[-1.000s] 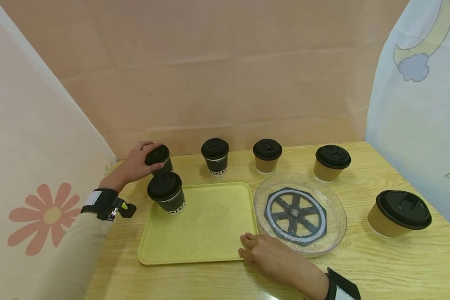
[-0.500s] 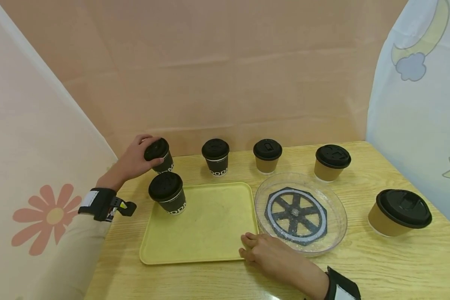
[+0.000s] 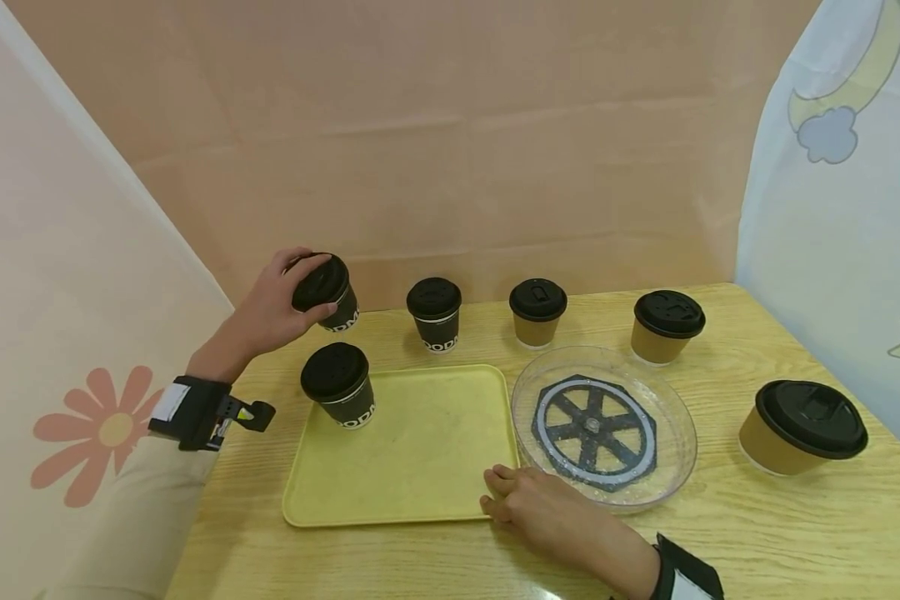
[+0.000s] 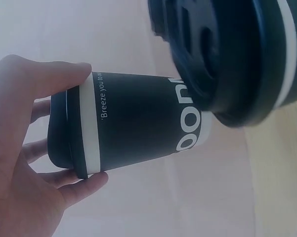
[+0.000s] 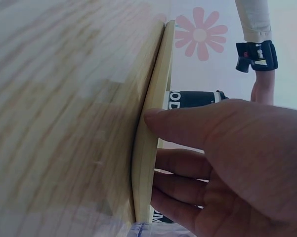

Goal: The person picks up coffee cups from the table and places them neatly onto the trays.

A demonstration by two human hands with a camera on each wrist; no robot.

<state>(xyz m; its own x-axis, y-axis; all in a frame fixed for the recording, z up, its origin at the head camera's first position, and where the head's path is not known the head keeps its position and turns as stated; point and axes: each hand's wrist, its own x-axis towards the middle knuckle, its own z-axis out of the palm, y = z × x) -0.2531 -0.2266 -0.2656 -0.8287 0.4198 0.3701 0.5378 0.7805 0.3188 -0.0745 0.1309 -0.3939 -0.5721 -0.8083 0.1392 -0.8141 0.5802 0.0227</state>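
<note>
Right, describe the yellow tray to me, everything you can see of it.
The yellow tray is rectangular, with rounded corners, a low raised rim and a smooth, plastic-looking surface. It lies on the wood-grain table. A lidded black cup stands upright on it, toward the far left corner. The right hand holds its near right corner, thumb against the rim. A clear round dish sits close by its right side; whether they touch is unclear.

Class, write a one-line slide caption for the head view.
The left hand grips a black cup by its lid; the right hand holds a yellow tray bearing another black cup.
</note>
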